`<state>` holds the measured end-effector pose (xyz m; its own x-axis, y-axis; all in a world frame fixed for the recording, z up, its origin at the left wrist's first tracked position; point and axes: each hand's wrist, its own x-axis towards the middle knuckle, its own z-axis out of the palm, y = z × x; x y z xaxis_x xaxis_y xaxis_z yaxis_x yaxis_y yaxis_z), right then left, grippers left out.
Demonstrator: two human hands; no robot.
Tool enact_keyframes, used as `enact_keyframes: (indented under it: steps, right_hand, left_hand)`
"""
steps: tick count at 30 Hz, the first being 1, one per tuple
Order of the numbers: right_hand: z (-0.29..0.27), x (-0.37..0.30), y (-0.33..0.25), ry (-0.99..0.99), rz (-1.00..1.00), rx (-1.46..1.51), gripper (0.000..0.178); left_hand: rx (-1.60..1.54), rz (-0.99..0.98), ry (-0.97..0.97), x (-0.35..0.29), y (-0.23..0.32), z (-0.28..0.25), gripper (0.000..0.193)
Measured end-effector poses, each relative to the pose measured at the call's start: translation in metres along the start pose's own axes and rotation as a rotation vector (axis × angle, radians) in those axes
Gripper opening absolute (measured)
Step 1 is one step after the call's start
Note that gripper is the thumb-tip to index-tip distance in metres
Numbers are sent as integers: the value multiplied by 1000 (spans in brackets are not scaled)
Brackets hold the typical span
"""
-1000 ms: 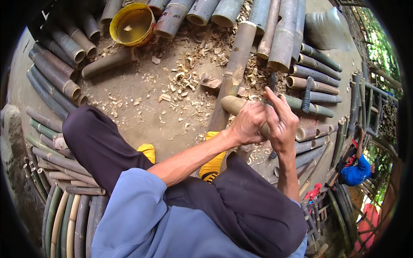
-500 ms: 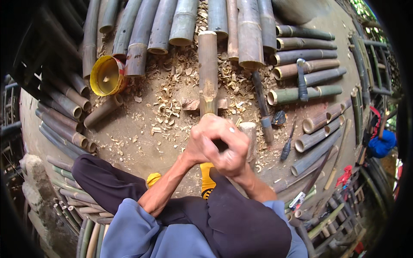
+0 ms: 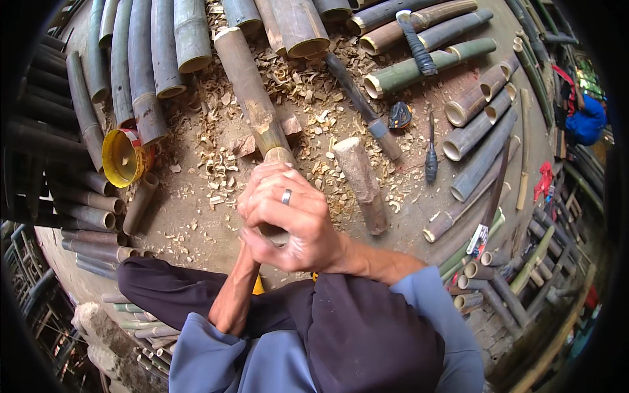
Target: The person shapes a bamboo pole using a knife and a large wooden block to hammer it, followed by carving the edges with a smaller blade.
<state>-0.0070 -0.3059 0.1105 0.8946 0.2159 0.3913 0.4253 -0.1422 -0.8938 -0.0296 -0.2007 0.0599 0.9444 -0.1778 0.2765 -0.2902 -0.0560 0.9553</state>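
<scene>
Both of my hands are wrapped around the near end of a brown bamboo tube [image 3: 242, 75], whose open end shows inside the grip. My right hand [image 3: 298, 213], with a ring on one finger, overlaps my left hand [image 3: 257, 183] and partly hides it. Just beyond my fingers, the tube has a pale, cut and shaved section. It lies across a small reddish wooden block [image 3: 244, 145], pointing away from me toward the upper left.
Pale shavings [image 3: 216, 157] litter the ground around the tube. To the right are a short wooden post [image 3: 357, 173], a dark-bladed tool [image 3: 357, 98], a tape measure [image 3: 400, 115] and a screwdriver [image 3: 430, 157]. A yellow bucket [image 3: 124, 157] stands at left; cut bamboo surrounds the area.
The view has turned, so the surroundings appear rotated. My joined hands now sit further left in the picture, and the tube slants to the upper left instead of upright. The grip stays closed.
</scene>
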Motion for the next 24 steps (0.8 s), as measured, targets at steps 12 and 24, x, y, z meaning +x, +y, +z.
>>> enact_keyframes:
  steps: [12,24]
  right_hand:
    - [-230,-151,155,178,836,-1274,51]
    - [-256,-196,179,356,866,-1033,37]
  left_hand:
    - [-167,-26,-74,0,37,-3,51]
    - [724,-416,358,-33,1,-64,64]
